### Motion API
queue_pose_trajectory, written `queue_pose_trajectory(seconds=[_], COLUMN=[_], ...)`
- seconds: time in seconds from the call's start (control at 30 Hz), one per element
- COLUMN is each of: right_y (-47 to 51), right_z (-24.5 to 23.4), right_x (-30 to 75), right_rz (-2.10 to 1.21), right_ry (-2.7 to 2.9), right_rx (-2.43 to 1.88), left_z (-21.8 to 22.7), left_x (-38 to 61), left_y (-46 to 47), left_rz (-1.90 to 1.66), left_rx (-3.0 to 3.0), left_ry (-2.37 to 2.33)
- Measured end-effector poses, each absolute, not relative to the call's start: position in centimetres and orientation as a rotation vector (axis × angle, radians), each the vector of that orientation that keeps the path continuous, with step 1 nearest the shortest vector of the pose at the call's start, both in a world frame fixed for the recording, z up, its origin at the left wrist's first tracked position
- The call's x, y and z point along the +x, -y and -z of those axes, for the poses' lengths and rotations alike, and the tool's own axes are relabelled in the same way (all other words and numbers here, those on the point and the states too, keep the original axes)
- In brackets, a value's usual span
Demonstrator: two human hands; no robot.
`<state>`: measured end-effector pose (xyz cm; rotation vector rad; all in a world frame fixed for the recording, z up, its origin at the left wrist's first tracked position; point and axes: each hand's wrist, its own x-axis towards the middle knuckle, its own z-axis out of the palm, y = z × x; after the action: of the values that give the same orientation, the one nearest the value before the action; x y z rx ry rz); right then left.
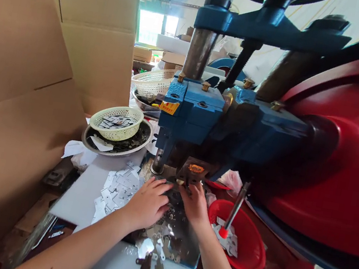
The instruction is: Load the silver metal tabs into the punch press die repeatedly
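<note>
Both my hands rest on the bed of a blue punch press (201,110), just under its die (195,169). My left hand (148,203) lies knuckles up with the fingers curled toward the die; what is under them is hidden. My right hand (194,203) reaches in beside it, fingertips at the die opening, apparently pinching a small part I cannot make out. Small flat metal pieces (117,188) lie spread on a white sheet left of my left hand. More scrap pieces (161,238) litter the bed below my wrists.
A red bowl (249,253) with a few metal pieces and a red-tipped rod (234,209) stands at the right. A cream basket (117,122) of pieces sits in a steel dish (115,144). Cardboard boxes (19,78) wall the left. A red flywheel guard (346,150) fills the right.
</note>
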<state>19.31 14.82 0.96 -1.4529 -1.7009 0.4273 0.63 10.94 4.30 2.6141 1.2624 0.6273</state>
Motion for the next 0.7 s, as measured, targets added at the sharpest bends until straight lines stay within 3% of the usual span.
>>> queue_pose_trajectory(seconds=[0.7], right_y=[-14.7], right_z=[-1.1], right_x=[18.6], right_rz=[-0.493], right_ry=[1.639], right_rx=[-1.439], left_z=[-5.4], left_x=[0.4], left_y=[-11.5], left_rz=[-0.545], left_rx=[2.631], left_ry=[-1.228])
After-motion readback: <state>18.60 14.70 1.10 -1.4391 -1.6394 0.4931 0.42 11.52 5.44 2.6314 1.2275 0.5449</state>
